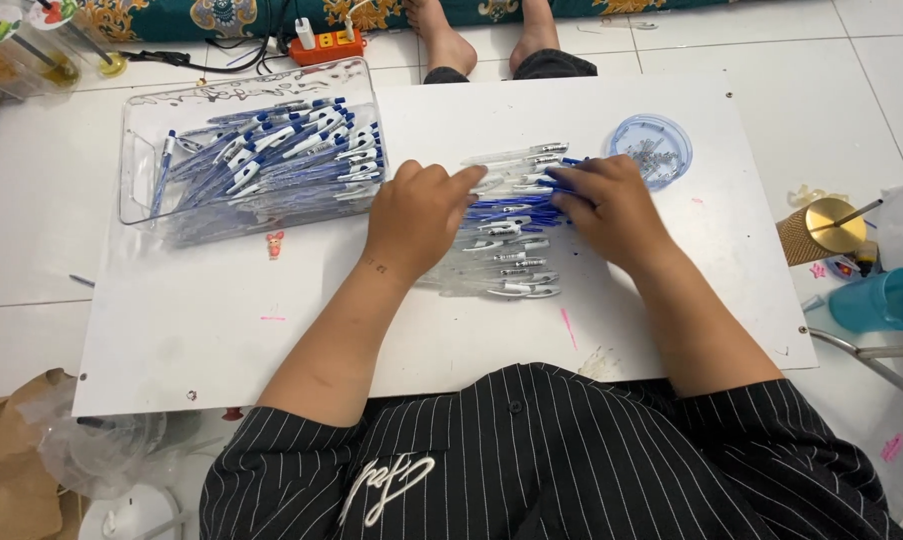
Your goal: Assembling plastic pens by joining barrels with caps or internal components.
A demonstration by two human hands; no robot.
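Your left hand (415,215) and right hand (607,205) lie spread, palms down, on the row of clear-and-blue pens (509,225) mid-board (222,330). Uneven pressure could roll pens toward the small dish of springs (652,148) or tray of pens (252,160).

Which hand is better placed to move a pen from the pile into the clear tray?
Probably the left hand: it rests on the pen pile on the side nearest the clear tray. The right hand would have to cross over.
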